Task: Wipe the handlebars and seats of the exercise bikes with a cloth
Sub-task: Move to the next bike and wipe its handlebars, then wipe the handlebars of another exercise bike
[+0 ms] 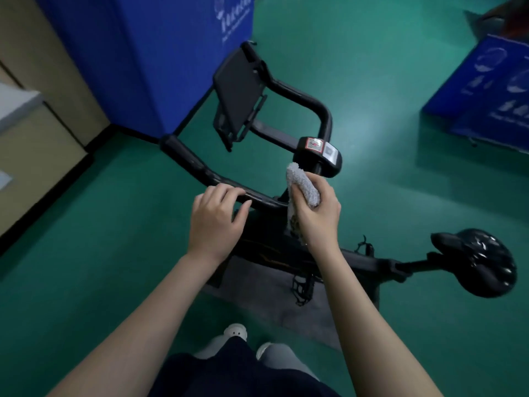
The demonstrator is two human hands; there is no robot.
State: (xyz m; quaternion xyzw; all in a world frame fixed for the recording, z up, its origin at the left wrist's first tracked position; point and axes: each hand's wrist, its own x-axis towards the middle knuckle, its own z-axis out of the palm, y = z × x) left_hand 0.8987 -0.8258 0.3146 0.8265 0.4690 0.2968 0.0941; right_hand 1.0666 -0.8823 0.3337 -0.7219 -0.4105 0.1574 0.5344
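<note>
Fingers [229, 194] of the left hand [216, 222] curl over the near handlebar [186, 156]; the right hand [315, 213] clutches the cloth [303, 186], seemingly against the centre stem. Handlebar wiping underway; the seat [478, 262], far right, waits.

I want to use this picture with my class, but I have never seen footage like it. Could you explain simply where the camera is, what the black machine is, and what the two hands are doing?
The one picture comes from a camera worn on a person's head, looking forward and down, so the two bare arms reaching in from the bottom are the wearer's own. The black machine is an exercise bike standing on a green floor. Its looped handlebars carry a flat tablet holder, and its seat is at the right. The left hand grips the near handlebar. The right hand holds a folded grey cloth at the middle of the handlebars, just below a small labelled knob. A grey mat lies under the bike, and blue banners stand behind it.
</note>
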